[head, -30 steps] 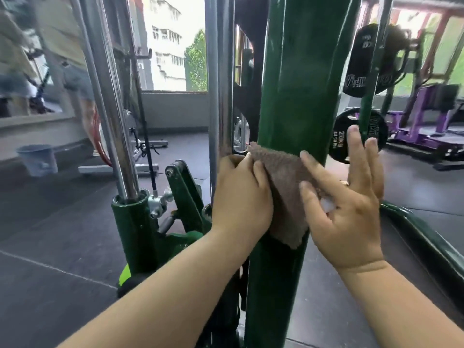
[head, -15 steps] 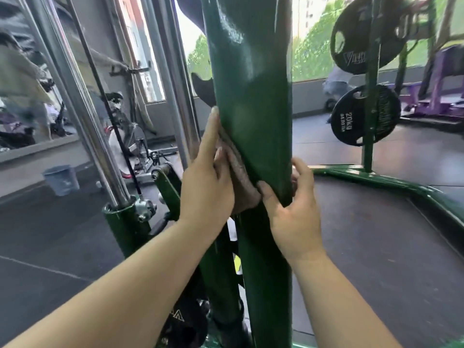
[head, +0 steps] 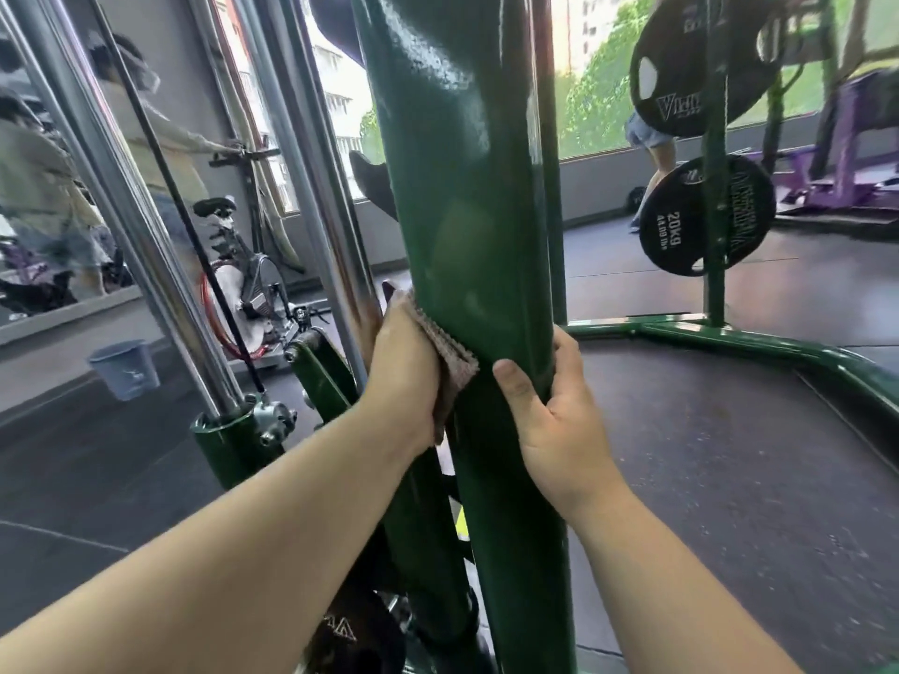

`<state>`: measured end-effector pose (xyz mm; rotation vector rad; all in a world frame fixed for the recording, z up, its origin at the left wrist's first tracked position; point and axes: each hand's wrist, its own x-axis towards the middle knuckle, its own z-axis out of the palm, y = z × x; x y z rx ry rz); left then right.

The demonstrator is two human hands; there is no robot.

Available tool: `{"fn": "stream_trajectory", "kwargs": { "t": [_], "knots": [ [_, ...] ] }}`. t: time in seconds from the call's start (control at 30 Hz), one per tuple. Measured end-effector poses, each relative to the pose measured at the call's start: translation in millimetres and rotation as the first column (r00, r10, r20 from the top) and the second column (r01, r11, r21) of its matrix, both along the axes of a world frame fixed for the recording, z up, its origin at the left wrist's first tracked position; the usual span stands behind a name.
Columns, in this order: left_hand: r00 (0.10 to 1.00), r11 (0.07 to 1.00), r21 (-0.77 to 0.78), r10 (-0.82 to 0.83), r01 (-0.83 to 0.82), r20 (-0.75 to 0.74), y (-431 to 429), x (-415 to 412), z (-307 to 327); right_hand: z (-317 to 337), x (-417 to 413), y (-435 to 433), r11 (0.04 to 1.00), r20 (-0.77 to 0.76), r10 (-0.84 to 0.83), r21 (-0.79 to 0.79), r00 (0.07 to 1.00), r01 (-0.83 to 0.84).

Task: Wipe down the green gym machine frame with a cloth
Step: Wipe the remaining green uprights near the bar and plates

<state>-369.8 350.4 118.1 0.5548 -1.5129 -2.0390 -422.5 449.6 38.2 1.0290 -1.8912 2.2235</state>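
cloth: brown cloth [head: 450, 362] pressed on the left face of the green upright [head: 467, 226], mid-height
left hand [head: 406, 367]: we hold it flat over the cloth, fingers hidden behind the post
right hand [head: 559, 420]: we grasp the post's right edge, bracing, no cloth
progress: mid-wipe, we judge; lower upright and base rail [head: 759, 340] probably left

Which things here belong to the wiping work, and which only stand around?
Part of the job:
green post
brown cloth
left hand, pressing the cloth
right hand, holding the post

Standing around:
blue bin
20 kg plate
exercise bike
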Motion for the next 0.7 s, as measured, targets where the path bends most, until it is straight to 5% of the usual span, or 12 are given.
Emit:
{"fn": "stream_trajectory", "kwargs": {
  "t": [0.2, 0.57, 0.7],
  "knots": [
    [0.991, 0.994, 0.013, 0.112, -0.111, -0.079, -2.2, -6.9, 3.3, 0.8, -4.7, 3.3, 0.995, -0.025, 0.06, 0.084, 0.998, -0.058],
    [0.981, 0.983, -0.02, 0.18, -0.182, -0.076, 10.9, -0.6, -33.1, -23.6, -1.7, 10.4, 0.981, 0.189, 0.13, 0.118, 0.973, -0.154],
    [0.954, 0.93, -0.23, 0.257, -0.288, -0.158, 10.7, 3.2, -41.0, -28.4, -5.0, 11.1, 0.978, 0.185, 0.161, 0.099, 0.97, -0.181]
  ]
}}
